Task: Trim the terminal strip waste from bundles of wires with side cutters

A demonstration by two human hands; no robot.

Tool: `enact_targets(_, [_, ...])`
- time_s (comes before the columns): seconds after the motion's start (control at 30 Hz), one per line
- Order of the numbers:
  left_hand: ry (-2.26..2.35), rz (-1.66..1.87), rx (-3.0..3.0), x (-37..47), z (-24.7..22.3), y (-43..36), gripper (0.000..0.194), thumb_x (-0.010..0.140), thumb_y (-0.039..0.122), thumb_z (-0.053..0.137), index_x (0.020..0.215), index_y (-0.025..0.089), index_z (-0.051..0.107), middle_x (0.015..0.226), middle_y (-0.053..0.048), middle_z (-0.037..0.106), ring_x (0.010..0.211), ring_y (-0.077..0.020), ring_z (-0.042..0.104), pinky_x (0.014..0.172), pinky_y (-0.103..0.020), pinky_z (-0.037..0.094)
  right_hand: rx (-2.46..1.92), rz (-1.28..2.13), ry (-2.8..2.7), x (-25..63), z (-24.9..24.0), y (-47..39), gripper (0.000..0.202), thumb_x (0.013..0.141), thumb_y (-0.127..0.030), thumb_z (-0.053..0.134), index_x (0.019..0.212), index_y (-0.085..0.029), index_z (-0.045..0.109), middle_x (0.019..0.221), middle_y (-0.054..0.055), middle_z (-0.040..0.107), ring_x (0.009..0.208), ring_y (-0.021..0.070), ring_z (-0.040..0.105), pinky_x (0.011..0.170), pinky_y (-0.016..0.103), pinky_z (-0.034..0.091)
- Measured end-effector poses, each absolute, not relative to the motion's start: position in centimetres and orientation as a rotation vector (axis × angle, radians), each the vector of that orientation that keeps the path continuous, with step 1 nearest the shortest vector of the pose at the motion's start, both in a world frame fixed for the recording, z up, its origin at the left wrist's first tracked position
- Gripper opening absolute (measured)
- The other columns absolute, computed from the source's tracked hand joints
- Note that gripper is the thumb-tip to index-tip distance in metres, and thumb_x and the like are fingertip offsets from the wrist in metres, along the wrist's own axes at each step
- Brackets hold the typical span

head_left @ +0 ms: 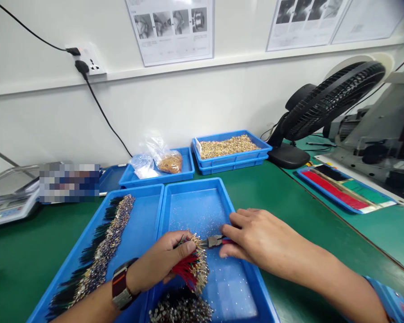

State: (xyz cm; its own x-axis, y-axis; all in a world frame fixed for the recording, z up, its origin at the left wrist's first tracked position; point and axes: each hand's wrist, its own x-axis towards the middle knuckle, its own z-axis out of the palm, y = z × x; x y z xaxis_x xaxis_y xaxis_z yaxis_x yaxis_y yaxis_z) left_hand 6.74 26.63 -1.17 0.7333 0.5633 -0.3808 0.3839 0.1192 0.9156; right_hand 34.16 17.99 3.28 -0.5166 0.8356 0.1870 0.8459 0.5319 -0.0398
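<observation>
My left hand (168, 255) is closed round a bundle of thin red and dark wires (188, 269) whose ends carry gold-coloured metal terminals (201, 271). In my right hand (252, 237) is a pair of pliers (213, 242), its handles mostly hidden by my fingers. The plier jaws touch or nearly touch the terminals at the top of the bundle. Both hands are over the right blue tray (195, 195), where small bright bits are scattered. Below the bundle, a pile of black wires with silvery ends (182, 309) lies in that tray.
The left blue tray (144, 211) holds a long row of dark wires with metal ends (104, 246). Behind stand a blue tray with plastic bags (170, 161) and stacked trays of gold-coloured parts (230, 147). A black fan (333, 103) and a tray of coloured strips (346, 188) are at right.
</observation>
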Motion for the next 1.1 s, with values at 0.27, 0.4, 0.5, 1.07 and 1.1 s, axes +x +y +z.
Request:
enact_targets(0.27, [0.795,0.184,1.505,6.8,-1.3,26.9,0.059,0.096,0.072,0.063,0.101,0.014,0.065,0.070,0.004,0.055,0.043,-0.0046,0.037,0.034,-0.016,0.027,-1.443,0.129,-2.582,34.5,3.7,17.8,0.042,0.111,-0.059,0.048,0.094,-0.023,0.063,0.083,0.001,0.061,0.071,0.0210,0.058,0.063,0.036,0.028])
enact_targets(0.4, [0.746,0.116,1.466,6.3,-1.0,27.5,0.060,0.092,0.073,0.069,0.100,0.014,0.065,0.071,0.004,0.056,0.042,-0.0034,0.035,0.033,-0.016,0.028,-1.389,0.050,-2.562,34.7,3.8,17.9,0.048,0.110,-0.063,0.043,0.095,-0.022,0.065,0.084,0.002,0.061,0.073,0.0220,0.057,0.066,0.037,0.030])
enact_targets(0.5, [0.710,0.062,1.430,6.0,-0.9,27.7,0.061,0.089,0.074,0.072,0.098,0.014,0.066,0.069,0.004,0.057,0.040,-0.0033,0.035,0.032,-0.016,0.027,-1.355,0.063,-2.572,34.6,3.6,18.0,0.049,0.111,-0.062,0.043,0.097,-0.022,0.066,0.086,0.003,0.061,0.075,0.0228,0.057,0.068,0.037,0.032])
enact_targets(1.07, [0.737,0.076,1.405,6.2,-1.2,27.5,0.063,0.085,0.076,0.074,0.095,0.014,0.066,0.066,0.004,0.056,0.039,-0.0036,0.036,0.031,-0.016,0.026,-1.368,0.037,-2.601,34.2,2.9,17.8,0.047,0.111,-0.061,0.043,0.091,-0.023,0.061,0.081,0.002,0.059,0.068,0.0212,0.053,0.064,0.036,0.026])
enact_targets(1.1, [0.751,0.075,1.417,6.2,-1.2,27.5,0.062,0.086,0.076,0.073,0.095,0.014,0.065,0.066,0.004,0.056,0.039,-0.0039,0.036,0.031,-0.016,0.027,-1.376,0.040,-2.601,34.3,3.0,17.7,0.047,0.111,-0.061,0.043,0.090,-0.023,0.060,0.081,0.001,0.059,0.068,0.0211,0.053,0.063,0.036,0.025])
